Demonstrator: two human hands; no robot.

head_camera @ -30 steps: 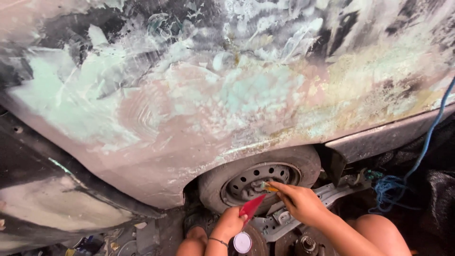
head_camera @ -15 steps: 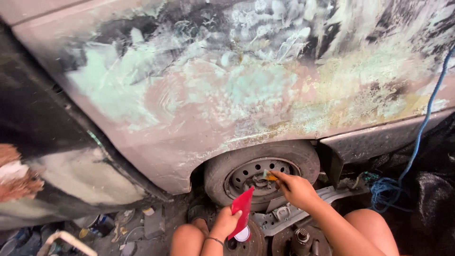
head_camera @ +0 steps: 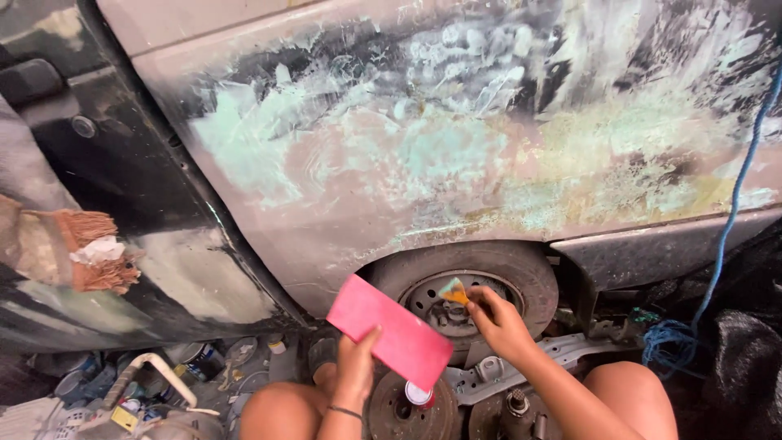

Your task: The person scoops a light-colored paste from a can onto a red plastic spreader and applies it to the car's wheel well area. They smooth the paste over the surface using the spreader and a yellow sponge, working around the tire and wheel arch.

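We are holding a pink flat card [head_camera: 389, 329] in our left hand [head_camera: 356, 364], fingers pinching its lower edge so it is tilting up toward 11 o'clock, in front of the wheel [head_camera: 464, 285]. Our right hand [head_camera: 498, 319] is reaching toward 10 o'clock, fingers pressed together on a small yellow-tipped spreader [head_camera: 453, 290] just before the wheel hub.

We are judging that whatever is sitting on the spreader could be dripping onto the tyre or our knees, since it is hanging over both. The card, gripped only at one edge, could be slipping.

A small round tin with a pale lid [head_camera: 418, 394] is sitting at 6 o'clock between our knees, near the left wrist. A blue hose [head_camera: 737, 187] is trailing at 3 o'clock. Cans and clutter [head_camera: 195, 358] are crowding the floor at 8 o'clock. The patchy, sanded car panel [head_camera: 456, 138] is looming above.
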